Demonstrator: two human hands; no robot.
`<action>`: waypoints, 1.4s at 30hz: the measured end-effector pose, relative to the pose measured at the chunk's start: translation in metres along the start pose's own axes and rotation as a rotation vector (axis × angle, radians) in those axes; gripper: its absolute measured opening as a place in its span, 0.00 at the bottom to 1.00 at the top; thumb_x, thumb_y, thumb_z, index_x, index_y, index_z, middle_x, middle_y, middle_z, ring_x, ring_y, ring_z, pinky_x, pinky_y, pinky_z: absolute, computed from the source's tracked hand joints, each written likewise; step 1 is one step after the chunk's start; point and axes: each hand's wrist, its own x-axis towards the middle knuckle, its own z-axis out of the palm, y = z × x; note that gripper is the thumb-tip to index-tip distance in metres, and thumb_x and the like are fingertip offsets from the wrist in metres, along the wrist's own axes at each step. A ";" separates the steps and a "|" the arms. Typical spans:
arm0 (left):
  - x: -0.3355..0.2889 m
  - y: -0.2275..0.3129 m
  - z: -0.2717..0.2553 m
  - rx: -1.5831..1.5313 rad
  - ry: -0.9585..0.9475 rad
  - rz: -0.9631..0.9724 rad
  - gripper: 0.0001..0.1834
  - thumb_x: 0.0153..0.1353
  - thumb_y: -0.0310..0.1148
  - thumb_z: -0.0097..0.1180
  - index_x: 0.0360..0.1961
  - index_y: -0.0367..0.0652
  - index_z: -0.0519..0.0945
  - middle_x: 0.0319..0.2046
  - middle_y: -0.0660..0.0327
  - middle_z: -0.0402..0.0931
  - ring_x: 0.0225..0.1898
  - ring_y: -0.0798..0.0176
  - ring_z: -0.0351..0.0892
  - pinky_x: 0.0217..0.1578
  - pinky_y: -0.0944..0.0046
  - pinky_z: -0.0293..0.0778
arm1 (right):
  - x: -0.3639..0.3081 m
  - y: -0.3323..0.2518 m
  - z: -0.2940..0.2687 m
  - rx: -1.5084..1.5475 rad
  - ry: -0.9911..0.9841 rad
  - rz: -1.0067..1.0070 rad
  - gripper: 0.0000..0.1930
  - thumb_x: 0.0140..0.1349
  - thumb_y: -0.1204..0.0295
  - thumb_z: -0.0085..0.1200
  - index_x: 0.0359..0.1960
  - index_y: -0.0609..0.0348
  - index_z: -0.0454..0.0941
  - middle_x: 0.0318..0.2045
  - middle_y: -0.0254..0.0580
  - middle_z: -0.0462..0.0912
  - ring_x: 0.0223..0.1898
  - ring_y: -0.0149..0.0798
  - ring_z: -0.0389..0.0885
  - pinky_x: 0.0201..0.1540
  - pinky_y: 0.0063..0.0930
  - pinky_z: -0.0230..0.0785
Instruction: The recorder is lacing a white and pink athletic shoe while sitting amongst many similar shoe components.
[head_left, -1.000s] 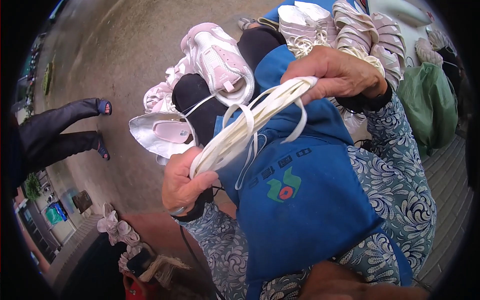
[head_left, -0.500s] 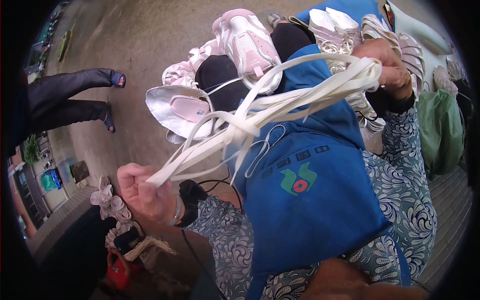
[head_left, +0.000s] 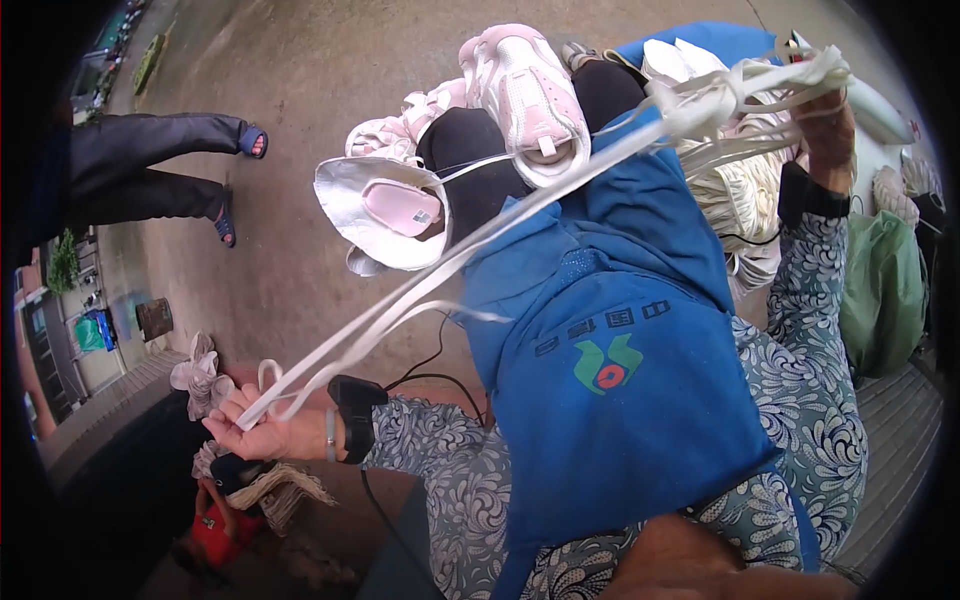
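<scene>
A long bundle of white shoelaces (head_left: 705, 112) is stretched on a slant across my lap. At the lower left, my left hand (head_left: 265, 425) is closed on the lace ends, with a small loop standing above the fingers. My right hand (head_left: 828, 120), far up on the right, grips the knotted, bunched end, and its fingers are partly hidden by loops. Under the laces, a pink and white sneaker (head_left: 530, 100) rests toe-away by my knees. Beside it lies a white shoe piece with a pink insole (head_left: 403, 207). A blue apron (head_left: 640, 430) covers my lap.
White shoe uppers (head_left: 735, 195) are piled at my right, near a green bag (head_left: 885, 290). A person's legs (head_left: 150, 160) in dark trousers stand at the left. Another person in a red shirt (head_left: 222, 535) sits lower left. A black cable (head_left: 440, 380) trails by my left arm.
My hands have moved apart, the left down and left, the right up and right. The laces have drawn out longer and straighter, and their knot now sits near my right hand.
</scene>
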 end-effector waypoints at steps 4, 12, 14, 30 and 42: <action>-0.022 -0.020 0.047 0.238 0.338 0.075 0.18 0.63 0.38 0.49 0.17 0.52 0.60 0.10 0.71 0.50 0.10 0.72 0.49 0.14 0.72 0.53 | 0.037 0.036 0.107 -0.605 0.342 0.406 0.17 0.58 0.66 0.51 0.46 0.63 0.73 0.36 0.40 0.78 0.35 0.30 0.74 0.36 0.23 0.67; -0.033 -0.063 0.067 0.379 -0.120 -0.013 0.04 0.56 0.21 0.53 0.29 0.41 0.71 0.17 0.72 0.61 0.20 0.79 0.58 0.23 0.76 0.56 | 0.076 0.044 0.148 -0.819 -0.168 0.634 0.26 0.52 0.55 0.60 0.37 0.71 0.78 0.30 0.45 0.82 0.32 0.39 0.80 0.36 0.26 0.69; -0.042 -0.066 0.085 0.694 -0.432 -0.274 0.06 0.53 0.21 0.56 0.31 0.40 0.73 0.20 0.72 0.66 0.22 0.80 0.61 0.23 0.78 0.57 | 0.087 0.040 0.185 -0.864 0.057 0.706 0.28 0.52 0.52 0.58 0.36 0.72 0.78 0.29 0.44 0.82 0.30 0.36 0.79 0.33 0.25 0.68; -0.151 -0.159 0.235 0.350 -1.312 -0.269 0.38 0.50 0.27 0.64 0.61 0.35 0.60 0.47 0.48 0.74 0.50 0.56 0.74 0.51 0.62 0.69 | 0.083 0.071 0.162 -0.617 0.160 0.642 0.22 0.62 0.58 0.49 0.45 0.67 0.76 0.28 0.34 0.77 0.23 0.22 0.70 0.22 0.16 0.59; -0.120 -0.168 0.186 0.621 -1.524 -1.279 0.20 0.61 0.36 0.56 0.50 0.34 0.73 0.38 0.58 0.77 0.37 0.69 0.75 0.43 0.68 0.71 | 0.070 0.070 0.140 -0.747 0.151 0.721 0.12 0.63 0.67 0.52 0.41 0.64 0.76 0.29 0.32 0.76 0.28 0.23 0.72 0.31 0.18 0.65</action>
